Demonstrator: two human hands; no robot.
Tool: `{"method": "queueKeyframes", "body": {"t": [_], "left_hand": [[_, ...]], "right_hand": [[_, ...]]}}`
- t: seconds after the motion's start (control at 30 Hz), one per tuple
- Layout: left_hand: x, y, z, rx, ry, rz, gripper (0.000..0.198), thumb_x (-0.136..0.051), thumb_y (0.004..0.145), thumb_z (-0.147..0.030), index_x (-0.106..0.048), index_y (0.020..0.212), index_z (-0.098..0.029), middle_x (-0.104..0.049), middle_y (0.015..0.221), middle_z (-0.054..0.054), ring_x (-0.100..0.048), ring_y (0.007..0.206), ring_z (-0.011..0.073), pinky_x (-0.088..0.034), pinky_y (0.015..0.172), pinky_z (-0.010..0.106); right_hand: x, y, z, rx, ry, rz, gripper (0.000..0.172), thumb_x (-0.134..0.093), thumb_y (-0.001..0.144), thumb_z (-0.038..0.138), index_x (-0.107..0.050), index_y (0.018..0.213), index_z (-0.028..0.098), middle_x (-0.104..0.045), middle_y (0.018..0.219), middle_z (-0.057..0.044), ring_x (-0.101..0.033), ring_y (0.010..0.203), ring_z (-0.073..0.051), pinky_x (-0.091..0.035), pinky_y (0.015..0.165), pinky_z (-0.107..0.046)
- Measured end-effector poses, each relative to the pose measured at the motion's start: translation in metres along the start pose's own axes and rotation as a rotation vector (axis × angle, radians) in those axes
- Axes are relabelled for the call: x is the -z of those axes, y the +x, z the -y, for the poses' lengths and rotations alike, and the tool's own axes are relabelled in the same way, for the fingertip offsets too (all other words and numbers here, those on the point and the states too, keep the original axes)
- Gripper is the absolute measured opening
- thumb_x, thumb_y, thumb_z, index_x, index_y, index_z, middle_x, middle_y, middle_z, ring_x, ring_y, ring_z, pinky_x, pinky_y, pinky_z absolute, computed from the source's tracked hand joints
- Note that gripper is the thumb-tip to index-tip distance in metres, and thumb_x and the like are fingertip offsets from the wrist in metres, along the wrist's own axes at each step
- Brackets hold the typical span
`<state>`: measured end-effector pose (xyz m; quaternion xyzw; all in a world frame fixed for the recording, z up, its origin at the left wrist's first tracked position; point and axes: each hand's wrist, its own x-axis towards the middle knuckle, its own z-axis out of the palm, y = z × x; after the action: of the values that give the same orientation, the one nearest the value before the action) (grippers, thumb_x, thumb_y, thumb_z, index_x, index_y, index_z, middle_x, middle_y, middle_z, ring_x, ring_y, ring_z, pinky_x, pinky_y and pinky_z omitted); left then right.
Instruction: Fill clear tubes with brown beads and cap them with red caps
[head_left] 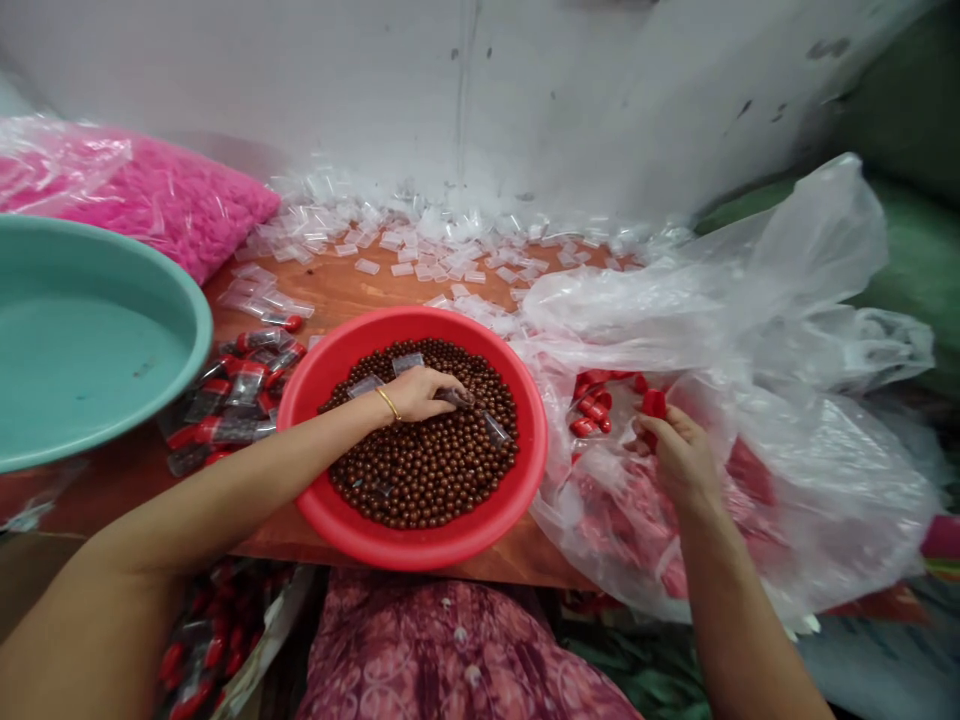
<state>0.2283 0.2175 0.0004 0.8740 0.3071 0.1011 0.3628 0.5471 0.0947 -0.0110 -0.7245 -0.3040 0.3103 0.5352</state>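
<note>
A red bowl [341, 360] full of small brown balls [427, 470] stands at the table's front edge. My left hand [420, 393], with a gold bracelet at the wrist, rests on the balls with its fingers closed on a small clear tube [455, 398]. Another clear tube [495, 428] lies on the balls just to its right. My right hand [675, 445] reaches into a large clear plastic bag [787, 330] of red caps [592, 410] and pinches one red cap [655, 402] between its fingertips.
A teal basin [90, 340] sits at the left, with a heap of filled tubes with red caps [232, 395] beside it. Empty clear tubes [420, 245] are strewn along the back wall. A pink bag [165, 195] lies at the back left.
</note>
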Motion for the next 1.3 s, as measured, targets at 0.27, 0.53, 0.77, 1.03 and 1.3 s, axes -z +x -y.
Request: {"method": "queueKeyframes", "body": {"t": [0.27, 0.53, 0.77, 1.03, 1.3], "left_hand": [[0.003, -0.012, -0.036, -0.010, -0.920, -0.102, 0.036, -0.074, 0.067, -0.036, -0.056, 0.089, -0.013, -0.068, 0.086, 0.007, -0.063, 0.085, 0.0143, -0.047, 0.082, 0.029], [-0.006, -0.017, -0.038, -0.001, -0.924, -0.096, 0.046, -0.073, 0.065, -0.048, -0.050, 0.088, -0.014, -0.063, 0.066, -0.001, -0.060, 0.064, 0.0109, -0.046, 0.069, 0.027], [-0.008, -0.019, -0.039, 0.001, -0.904, -0.057, 0.045, -0.070, 0.065, -0.050, -0.048, 0.081, -0.014, -0.053, 0.057, -0.005, -0.051, 0.050, 0.0075, -0.044, 0.052, 0.022], [-0.005, -0.021, -0.048, 0.033, -0.895, -0.100, 0.048, -0.071, 0.062, -0.053, -0.048, 0.077, -0.014, -0.046, 0.051, -0.008, -0.042, 0.041, 0.0037, -0.034, 0.042, 0.018], [-0.003, -0.025, -0.053, 0.074, -0.789, -0.047, 0.041, -0.071, 0.063, -0.048, -0.050, 0.073, -0.014, -0.045, 0.047, -0.008, -0.040, 0.040, 0.0048, -0.030, 0.040, 0.018]], "right_hand": [[-0.035, -0.031, 0.045, 0.073, 0.279, 0.269, 0.031, -0.067, 0.061, 0.043, -0.056, 0.077, 0.018, -0.054, 0.055, 0.004, -0.046, 0.038, -0.008, -0.041, 0.038, -0.022], [-0.104, -0.059, 0.068, 0.378, 0.157, 0.564, 0.034, -0.059, 0.077, 0.047, -0.064, 0.099, 0.022, -0.048, 0.055, 0.006, -0.041, 0.041, -0.007, -0.041, 0.042, -0.021], [-0.131, -0.068, 0.062, 0.774, -0.109, 0.498, 0.034, -0.044, 0.088, 0.035, -0.063, 0.113, 0.021, -0.065, 0.083, -0.004, -0.059, 0.076, -0.015, -0.050, 0.073, -0.031], [-0.123, -0.073, 0.054, 0.960, -0.290, 0.533, 0.042, -0.040, 0.091, 0.032, -0.053, 0.129, 0.023, -0.067, 0.099, -0.008, -0.062, 0.092, -0.019, -0.051, 0.083, -0.035], [-0.113, -0.075, 0.063, 1.002, -0.278, 0.557, 0.034, -0.043, 0.090, 0.034, -0.068, 0.109, 0.020, -0.070, 0.087, -0.006, -0.065, 0.074, -0.016, -0.052, 0.067, -0.027]]}}
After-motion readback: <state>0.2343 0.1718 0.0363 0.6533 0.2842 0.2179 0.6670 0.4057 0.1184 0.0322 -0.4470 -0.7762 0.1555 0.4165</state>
